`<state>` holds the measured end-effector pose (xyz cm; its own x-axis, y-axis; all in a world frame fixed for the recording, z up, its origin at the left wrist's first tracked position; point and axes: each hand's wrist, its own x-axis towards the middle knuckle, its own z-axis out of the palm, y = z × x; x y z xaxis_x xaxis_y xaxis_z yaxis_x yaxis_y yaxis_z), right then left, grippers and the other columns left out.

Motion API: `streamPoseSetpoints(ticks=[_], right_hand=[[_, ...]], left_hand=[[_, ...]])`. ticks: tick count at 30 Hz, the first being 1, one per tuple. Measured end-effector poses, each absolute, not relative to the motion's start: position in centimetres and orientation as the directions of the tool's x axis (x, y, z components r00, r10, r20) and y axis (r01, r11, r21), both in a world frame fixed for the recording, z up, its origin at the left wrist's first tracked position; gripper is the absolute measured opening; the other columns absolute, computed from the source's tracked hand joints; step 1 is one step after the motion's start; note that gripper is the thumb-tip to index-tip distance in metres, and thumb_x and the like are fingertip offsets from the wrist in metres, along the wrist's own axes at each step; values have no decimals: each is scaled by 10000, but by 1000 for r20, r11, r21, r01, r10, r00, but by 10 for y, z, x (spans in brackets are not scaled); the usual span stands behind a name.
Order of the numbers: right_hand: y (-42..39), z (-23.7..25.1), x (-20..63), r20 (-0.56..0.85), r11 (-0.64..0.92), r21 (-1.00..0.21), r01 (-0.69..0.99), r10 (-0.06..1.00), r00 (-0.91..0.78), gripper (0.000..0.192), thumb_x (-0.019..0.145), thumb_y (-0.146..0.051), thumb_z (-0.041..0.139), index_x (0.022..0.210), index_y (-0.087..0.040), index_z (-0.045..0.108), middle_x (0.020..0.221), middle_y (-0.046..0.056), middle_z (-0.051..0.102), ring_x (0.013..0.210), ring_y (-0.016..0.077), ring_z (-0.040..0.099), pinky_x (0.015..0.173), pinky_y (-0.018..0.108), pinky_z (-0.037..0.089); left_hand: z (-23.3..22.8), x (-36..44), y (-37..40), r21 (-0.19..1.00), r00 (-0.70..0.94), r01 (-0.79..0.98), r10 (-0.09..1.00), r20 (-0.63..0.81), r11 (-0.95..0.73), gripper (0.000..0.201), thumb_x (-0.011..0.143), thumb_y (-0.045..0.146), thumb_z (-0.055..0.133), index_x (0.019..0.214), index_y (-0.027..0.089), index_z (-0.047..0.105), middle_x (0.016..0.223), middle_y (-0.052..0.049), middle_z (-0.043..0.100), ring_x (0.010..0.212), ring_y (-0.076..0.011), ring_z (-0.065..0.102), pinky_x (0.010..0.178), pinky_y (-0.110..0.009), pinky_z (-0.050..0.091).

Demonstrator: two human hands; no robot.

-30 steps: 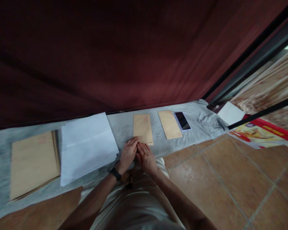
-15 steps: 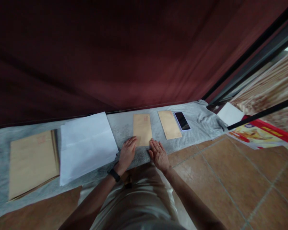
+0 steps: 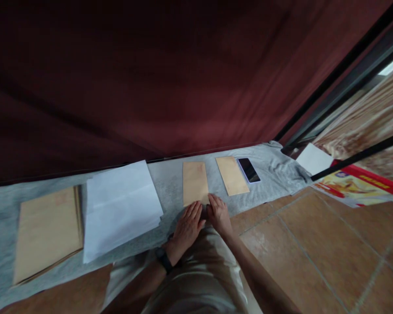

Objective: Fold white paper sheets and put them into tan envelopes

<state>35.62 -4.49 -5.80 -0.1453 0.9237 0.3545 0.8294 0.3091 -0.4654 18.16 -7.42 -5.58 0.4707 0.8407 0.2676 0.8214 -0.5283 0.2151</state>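
A small tan paper envelope (image 3: 195, 181) with a faint reddish mark near its top right lies on the grey cloth before me. My left hand (image 3: 190, 224), a dark band on its wrist, lies flat over the envelope's near edge with its fingers stretched out together. At the near right corner, my right hand (image 3: 218, 213) has its fingers bent and drawn together on the paper; the grip is partly hidden. Another tan envelope (image 3: 232, 175) rests to the right, beside a dark-screened phone (image 3: 249, 170) in a pale purple case.
Left of the hands, a stack of white paper (image 3: 121, 209) lies beside a pile of larger tan envelopes (image 3: 49, 233). The grey cloth (image 3: 170, 185) covers a narrow ledge along a dark red curtain (image 3: 170, 96). Tiled floor (image 3: 294, 244) and a colourful printed box (image 3: 363, 183) are at right.
My left hand has moved right, from the envelope's left corner onto its near edge. My right hand has turned and its fingers have bent in at the corner.
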Motion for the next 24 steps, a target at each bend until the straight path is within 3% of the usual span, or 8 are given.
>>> streamPoseSetpoints(ticks=[4, 7, 9, 14, 19, 22, 24], right_hand=[[-18, -61, 343, 298, 126, -686, 716, 947, 118, 402, 963, -285, 484, 1310, -171, 652, 1083, 141, 718, 997, 267, 682, 918, 410, 552], [-2, -61, 340, 150, 21, -894, 447, 955, 256, 326, 888, -373, 584, 1125, -201, 727, 941, 94, 728, 835, 230, 684, 804, 348, 566], [3, -57, 341, 9, -59, -966, 252, 966, 258, 293, 837, -436, 622, 977, -210, 746, 860, 63, 736, 788, 218, 677, 762, 337, 570], [2, -38, 336, -100, -114, -991, 72, 979, 176, 421, 848, -552, 556, 869, -177, 746, 731, 60, 732, 667, 204, 677, 633, 327, 579], [-2, -22, 311, -84, -83, -996, -15, 990, 114, 436, 797, -569, 625, 973, -189, 744, 909, 91, 772, 849, 241, 725, 802, 389, 608], [0, -11, 301, -81, -74, -994, -75, 991, 102, 445, 812, -556, 625, 1013, -179, 749, 952, 93, 776, 864, 232, 723, 836, 389, 605], [1, -3, 301, -63, -52, -993, -109, 993, 100, 433, 853, -531, 596, 1049, -178, 753, 990, 95, 777, 873, 226, 722, 805, 367, 607]], left_hand=[[-57, 186, -70, 194, 437, 840, 844, 309, -506, 497, 1014, 242, 402, 1479, 89, 491, 1485, -192, 562, 1398, -284, 522, 1139, -483, 443], [-54, 192, -67, 178, 395, 864, 855, 337, -470, 481, 1000, 176, 390, 1456, 100, 524, 1446, -183, 601, 1355, -286, 560, 1088, -474, 476], [-53, 194, -66, 172, 375, 875, 858, 352, -453, 470, 1000, 164, 390, 1441, 112, 543, 1441, -173, 609, 1331, -283, 579, 1068, -462, 486], [-59, 193, -58, 189, 299, 898, 865, 404, -398, 411, 1030, 273, 411, 1377, 170, 605, 1400, -145, 648, 1243, -304, 637, 1034, -470, 514], [-44, 191, -35, 256, 190, 917, 899, 396, -306, 366, 1034, 310, 377, 1243, 189, 652, 1153, -154, 738, 1000, -285, 723, 763, -382, 598], [-20, 185, -26, 402, 151, 868, 927, 344, -291, 344, 1023, 262, 353, 1164, 191, 658, 1087, -144, 732, 910, -259, 727, 679, -345, 584], [-3, 180, -22, 607, 30, 764, 952, 305, -219, 301, 1016, 286, 381, 1072, 193, 662, 1036, -130, 727, 888, -252, 723, 704, -353, 590]])
